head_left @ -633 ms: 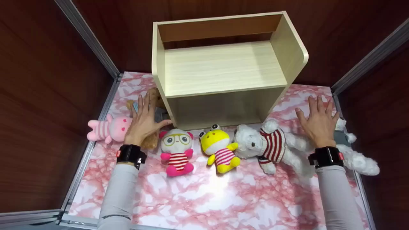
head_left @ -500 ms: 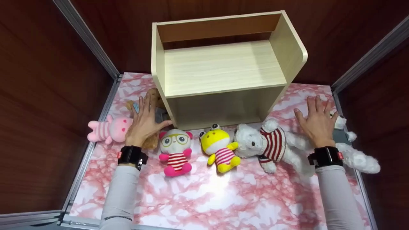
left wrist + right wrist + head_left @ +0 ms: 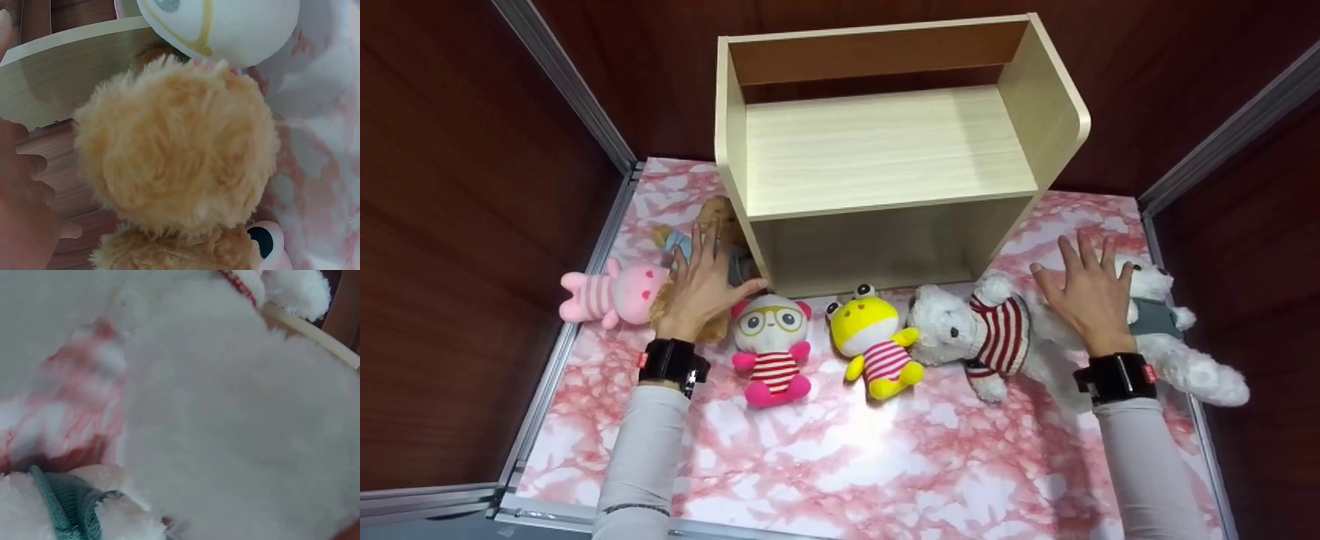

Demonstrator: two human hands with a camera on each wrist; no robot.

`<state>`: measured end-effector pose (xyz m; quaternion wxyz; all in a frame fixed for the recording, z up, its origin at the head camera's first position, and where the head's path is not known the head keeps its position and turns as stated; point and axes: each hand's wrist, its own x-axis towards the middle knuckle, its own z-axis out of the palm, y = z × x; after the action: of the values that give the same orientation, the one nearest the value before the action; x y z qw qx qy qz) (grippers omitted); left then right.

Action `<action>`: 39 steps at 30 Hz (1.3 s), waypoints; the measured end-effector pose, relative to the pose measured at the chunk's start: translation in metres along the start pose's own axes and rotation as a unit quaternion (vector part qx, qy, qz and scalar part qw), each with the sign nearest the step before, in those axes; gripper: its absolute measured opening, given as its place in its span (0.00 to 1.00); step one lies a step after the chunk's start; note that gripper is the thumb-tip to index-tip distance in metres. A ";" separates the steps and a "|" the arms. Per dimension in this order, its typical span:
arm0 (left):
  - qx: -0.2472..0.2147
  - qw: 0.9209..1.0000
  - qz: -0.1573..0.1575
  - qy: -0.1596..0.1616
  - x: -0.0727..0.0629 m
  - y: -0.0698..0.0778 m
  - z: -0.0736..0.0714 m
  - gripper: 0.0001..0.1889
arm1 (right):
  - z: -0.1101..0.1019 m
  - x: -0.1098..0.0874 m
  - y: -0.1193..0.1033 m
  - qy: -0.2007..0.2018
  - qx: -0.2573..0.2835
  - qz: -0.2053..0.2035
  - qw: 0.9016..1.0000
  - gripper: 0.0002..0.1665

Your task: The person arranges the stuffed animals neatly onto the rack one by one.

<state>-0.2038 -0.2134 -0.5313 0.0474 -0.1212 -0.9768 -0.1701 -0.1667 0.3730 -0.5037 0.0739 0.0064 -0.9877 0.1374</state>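
Observation:
Fingers spread, my left hand [image 3: 697,289] is over a brown plush toy [image 3: 712,326], most of which it hides. Fluffy tan plush [image 3: 180,146] fills the middle of the left wrist view, with the hand's fingers at the left edge. Left of that hand lies a pink striped plush [image 3: 604,294]; on its right sits a panda plush [image 3: 771,337] with yellow glasses. My right hand [image 3: 1087,296], also spread, is between a white bear [image 3: 997,334] in a striped sweater and a white plush dog in a green garment [image 3: 1155,319]. Blurred white fur [image 3: 242,416] fills most of the right wrist view.
A pale wooden two-level shelf [image 3: 885,150] stands against the back wall, behind the toys. A yellow frog plush [image 3: 874,345] lies in front of it. Dark panels with metal rails [image 3: 562,82] enclose the pink marbled table [image 3: 840,465].
My right hand has shifted left, and more of the white dog shows beside it. The left hand has stayed in nearly the same place. The head view has tilted slightly.

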 end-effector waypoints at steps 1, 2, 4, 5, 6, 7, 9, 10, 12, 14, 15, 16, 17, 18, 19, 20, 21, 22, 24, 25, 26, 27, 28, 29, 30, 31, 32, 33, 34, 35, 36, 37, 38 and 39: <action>0.000 1.000 -0.001 -0.003 0.000 0.000 0.000 0.62 | 0.001 -0.001 -0.002 0.004 -0.002 -0.006 1.000 0.46; -0.001 1.000 -0.002 -0.007 -0.001 0.001 0.001 0.61 | 0.001 -0.003 -0.005 0.008 -0.001 -0.012 1.000 0.45; -0.010 1.000 -0.002 -0.014 -0.002 0.001 0.001 0.60 | 0.004 -0.006 -0.009 0.022 0.004 -0.026 0.999 0.42; -0.013 1.000 -0.003 -0.016 -0.002 0.002 0.002 0.59 | 0.006 -0.008 -0.012 0.025 0.005 -0.033 0.999 0.41; -0.014 1.000 -0.003 -0.016 -0.002 0.001 0.002 0.59 | 0.008 -0.010 -0.014 0.029 0.004 -0.044 0.999 0.40; -0.015 1.000 -0.004 -0.018 -0.003 0.002 0.002 0.59 | 0.011 -0.011 -0.016 0.033 0.001 -0.056 0.998 0.39; -0.022 1.000 -0.005 -0.018 -0.005 0.001 0.004 0.58 | 0.016 -0.013 -0.020 0.025 -0.002 -0.075 0.997 0.38; -0.026 1.000 -0.005 -0.017 -0.006 0.001 0.004 0.57 | 0.018 -0.015 -0.021 0.014 -0.004 -0.087 0.996 0.38; -0.034 0.999 -0.007 -0.017 -0.009 0.001 0.005 0.55 | 0.022 -0.017 -0.022 -0.013 -0.007 -0.109 0.994 0.40; -0.043 0.999 -0.008 -0.017 -0.012 0.001 0.007 0.54 | 0.026 -0.018 -0.023 -0.056 -0.001 -0.118 0.991 0.44; -0.044 0.999 -0.008 -0.015 -0.014 0.001 0.007 0.54 | 0.028 -0.019 -0.023 -0.074 0.001 -0.124 0.990 0.46; -0.047 0.999 -0.008 -0.014 -0.015 0.002 0.008 0.53 | 0.030 -0.019 -0.023 -0.094 0.001 -0.124 0.988 0.49; -0.049 0.999 -0.006 -0.011 -0.017 0.002 0.009 0.53 | 0.031 -0.020 -0.023 -0.114 -0.001 -0.118 0.986 0.51; -0.052 0.999 -0.004 -0.009 -0.019 0.003 0.010 0.52 | 0.033 -0.021 -0.024 -0.139 -0.001 -0.109 0.984 0.52; -0.054 0.998 -0.001 -0.006 -0.021 0.004 0.011 0.52 | 0.035 -0.022 -0.024 -0.161 -0.003 -0.100 0.982 0.53; -0.057 0.998 0.002 -0.004 -0.022 0.005 0.013 0.51 | 0.037 -0.023 -0.024 -0.182 -0.007 -0.090 0.979 0.55; -0.062 0.998 0.006 0.000 -0.024 0.006 0.014 0.50 | 0.039 -0.024 -0.024 -0.201 -0.014 -0.082 0.976 0.57; -0.066 0.998 0.010 0.004 -0.026 0.008 0.016 0.49 | 0.041 -0.024 -0.023 -0.218 -0.022 -0.075 0.973 0.58; -0.074 0.997 0.016 0.014 -0.028 0.012 0.019 0.47 | 0.045 -0.025 -0.022 -0.240 -0.035 -0.067 0.968 0.60; -0.076 0.997 0.020 0.021 -0.029 0.014 0.021 0.46 | 0.047 -0.026 -0.022 -0.240 -0.041 -0.070 0.967 0.61; -0.080 0.996 0.023 0.029 -0.031 0.016 0.022 0.45 | 0.049 -0.026 -0.021 -0.237 -0.045 -0.072 0.968 0.60; -0.081 0.996 0.026 0.040 -0.032 0.019 0.024 0.43 | 0.051 -0.026 -0.020 -0.231 -0.045 -0.078 0.969 0.57; -0.083 0.995 0.029 0.051 -0.033 0.021 0.025 0.41 | 0.053 -0.026 -0.020 -0.223 -0.041 -0.083 0.970 0.54; -0.086 0.994 0.032 0.063 -0.033 0.024 0.027 0.39 | 0.054 -0.026 -0.019 -0.213 -0.036 -0.090 0.972 0.50; -0.088 0.992 0.037 0.077 -0.034 0.026 0.028 0.36 | 0.055 -0.026 -0.018 -0.203 -0.031 -0.096 0.974 0.46; -0.089 0.991 0.039 0.091 -0.034 0.029 0.030 0.33 | 0.056 -0.026 -0.016 -0.193 -0.026 -0.103 0.976 0.42; -0.090 0.990 0.040 0.105 -0.034 0.032 0.031 0.30 | 0.056 -0.026 -0.015 -0.183 -0.021 -0.107 0.977 0.39; -0.089 0.988 0.042 0.119 -0.034 0.035 0.032 0.27 | 0.056 -0.026 -0.014 -0.173 -0.014 -0.112 0.978 0.36; -0.090 0.986 0.044 0.133 -0.034 0.038 0.033 0.24 | 0.055 -0.027 -0.013 -0.163 -0.007 -0.114 0.980 0.33; -0.091 0.984 0.047 0.144 -0.034 0.041 0.034 0.22 | 0.054 -0.027 -0.012 -0.153 0.001 -0.115 0.982 0.31; -0.093 0.982 0.051 0.153 -0.034 0.044 0.035 0.19 | 0.052 -0.028 -0.011 -0.142 0.010 -0.116 0.983 0.28; -0.094 0.981 0.054 0.161 -0.035 0.047 0.035 0.17 | 0.050 -0.028 -0.010 -0.129 0.018 -0.120 0.984 0.27; -0.097 0.979 0.060 0.167 -0.035 0.050 0.036 0.16 | 0.048 -0.029 -0.010 -0.113 0.028 -0.123 0.985 0.25; -0.101 0.978 0.065 0.169 -0.035 0.053 0.036 0.15 | 0.046 -0.030 -0.010 -0.097 0.041 -0.127 0.986 0.24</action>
<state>-0.1588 -0.1604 -0.5531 0.2107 -0.1583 -0.9223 -0.2825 -0.1436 0.3507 -0.5491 -0.0063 0.1480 -0.9749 0.1664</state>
